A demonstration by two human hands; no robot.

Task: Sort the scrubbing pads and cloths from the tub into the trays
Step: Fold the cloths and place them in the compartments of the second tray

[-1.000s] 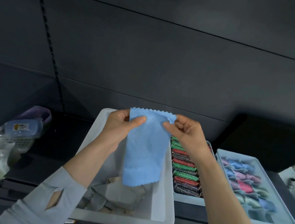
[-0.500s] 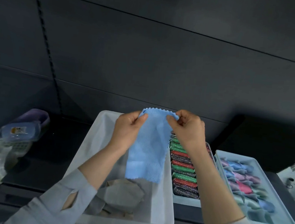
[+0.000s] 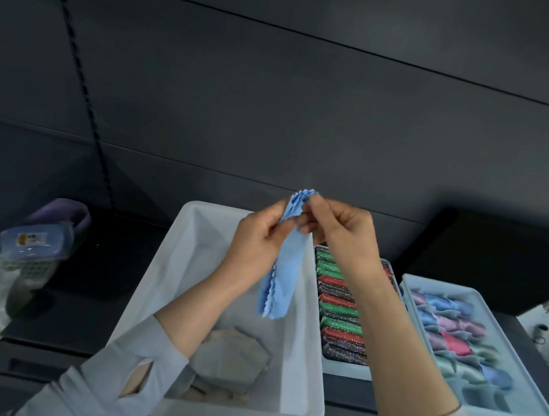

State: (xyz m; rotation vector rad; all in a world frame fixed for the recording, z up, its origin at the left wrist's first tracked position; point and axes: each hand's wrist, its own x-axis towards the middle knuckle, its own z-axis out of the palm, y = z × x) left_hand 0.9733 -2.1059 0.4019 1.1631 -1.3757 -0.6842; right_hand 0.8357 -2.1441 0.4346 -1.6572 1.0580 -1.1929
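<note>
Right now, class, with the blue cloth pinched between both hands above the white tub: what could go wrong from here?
1. The blue cloth is held only at its top edge by the left hand and right hand; its loose folds may fall open or it may slip into the white tub.
2. The cloth tray looks nearly full, so a bulky fold may not fit.
3. Reaching across could brush the scrubbing pads.

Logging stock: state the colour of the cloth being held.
Light blue cloth, zigzag-cut edges; head view.
</note>
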